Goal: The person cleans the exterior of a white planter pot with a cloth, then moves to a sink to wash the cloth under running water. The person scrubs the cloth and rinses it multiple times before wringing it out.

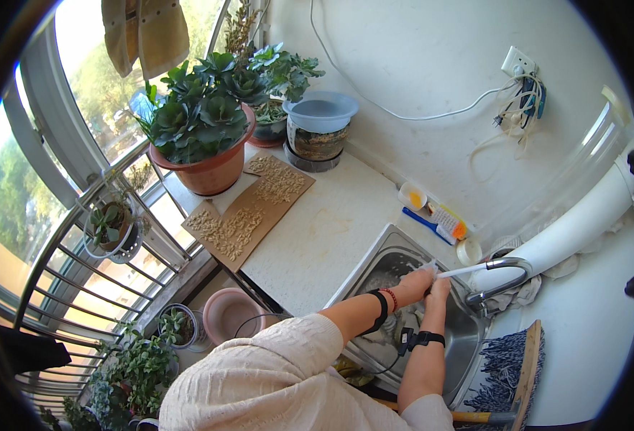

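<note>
My left hand (417, 284), with a red beaded bracelet at its wrist, is over the stainless steel sink (461, 353). Close against it is my right hand (439, 290), with a black strap and a small device on the forearm. A white stream of water (461, 271) runs from the chrome faucet (519, 265) onto both hands and splashes there. Something small and dark shows between them, but fingers and spray hide what it is and whether either hand grips it. Below, greyish wet material (377, 347) lies in the basin; its kind is unclear.
A blue-handled brush (429, 223) and an orange-and-white scrub brush (449, 222) lie behind the sink. A mop (522, 372) stands at its right. Cardboard (257, 215) with drying seeds and a potted leafy plant (204, 172) occupy the counter's left. A white pipe (570, 221) slants behind the faucet.
</note>
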Available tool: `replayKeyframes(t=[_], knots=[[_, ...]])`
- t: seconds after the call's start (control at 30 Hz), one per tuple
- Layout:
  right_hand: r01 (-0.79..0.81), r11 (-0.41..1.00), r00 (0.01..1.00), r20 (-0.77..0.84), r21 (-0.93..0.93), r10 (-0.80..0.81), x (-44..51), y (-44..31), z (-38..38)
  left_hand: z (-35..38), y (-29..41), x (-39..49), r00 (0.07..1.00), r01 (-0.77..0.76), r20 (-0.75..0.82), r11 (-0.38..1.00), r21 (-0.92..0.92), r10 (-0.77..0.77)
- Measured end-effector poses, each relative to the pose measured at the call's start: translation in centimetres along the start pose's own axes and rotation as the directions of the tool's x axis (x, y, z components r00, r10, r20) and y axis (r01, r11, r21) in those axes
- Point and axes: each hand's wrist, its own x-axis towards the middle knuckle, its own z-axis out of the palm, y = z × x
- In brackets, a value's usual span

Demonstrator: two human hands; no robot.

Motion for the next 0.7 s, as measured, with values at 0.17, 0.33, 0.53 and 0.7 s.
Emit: replayKeyframes(t=[0.17, 0.33, 0.53, 0.7], knots=[[-0.103, 0.991, 0.995, 0.009, 0.089, 0.103, 0.8, 1.5, -1.4, -0.1, 0.4, -0.4, 0.995, -0.073, -0.042, 0.968, 0.241, 0.085], [-0.228, 0.973, 0.974, 0.016, 0.024, 0.227, 0.2, -0.2, -3.7, -0.4, 0.2, -0.2, 0.978, 0.209, 0.014, 0.977, 0.049, -0.210], [0.028, 0.985, 0.930, -0.358, -0.169, -0.088, 1.5, -4.7, -10.9, -0.9, -0.4, -4.0, 0.690, 0.722, 0.491, 0.558, -0.409, -0.532], [0.292, 0.927, 0.910, -0.230, -0.235, -0.345, 6.6, -6.0, -20.9, -1.3, -1.4, -9.0, 0.678, 0.723, 0.546, 0.313, -0.616, -0.492]])
